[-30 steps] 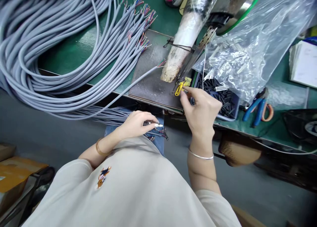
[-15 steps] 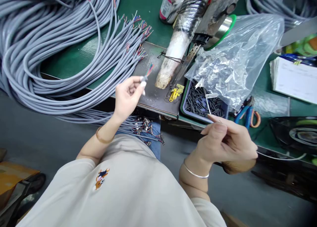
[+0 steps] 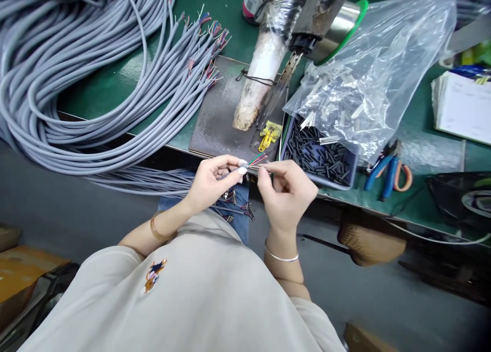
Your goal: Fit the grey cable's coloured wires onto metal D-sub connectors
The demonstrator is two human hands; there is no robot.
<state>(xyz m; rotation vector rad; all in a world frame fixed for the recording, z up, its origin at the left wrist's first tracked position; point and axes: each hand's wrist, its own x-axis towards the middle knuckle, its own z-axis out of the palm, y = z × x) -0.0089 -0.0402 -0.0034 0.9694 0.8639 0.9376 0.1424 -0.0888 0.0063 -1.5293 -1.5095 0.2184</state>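
Note:
My left hand (image 3: 217, 180) pinches the stripped end of a grey cable between thumb and forefinger. Red, green and other thin coloured wires (image 3: 258, 160) fan out of it toward the right. Close against these wire tips is my right hand (image 3: 286, 191), thumb and forefinger pressed together. A thin pale strand or tip shows between the two hands; whether it is a wire or a slim tool I cannot make out. Both hands are just in front of the bench edge, above the finished-looking cable ends with small connectors (image 3: 232, 196) on my lap.
Coiled grey cables (image 3: 115, 91) lie at left. A white wrapped rod (image 3: 253, 96) points down over a dark plate (image 3: 215, 122) beside yellow clips (image 3: 269, 135). Right of these are a bin of black tubes (image 3: 318, 157), a plastic bag (image 3: 383, 70), a solder spool (image 3: 341, 29) and pliers (image 3: 389, 170).
My right hand has come left from beside the bin to the wire ends. My left hand has moved right and down toward me with the cable end.

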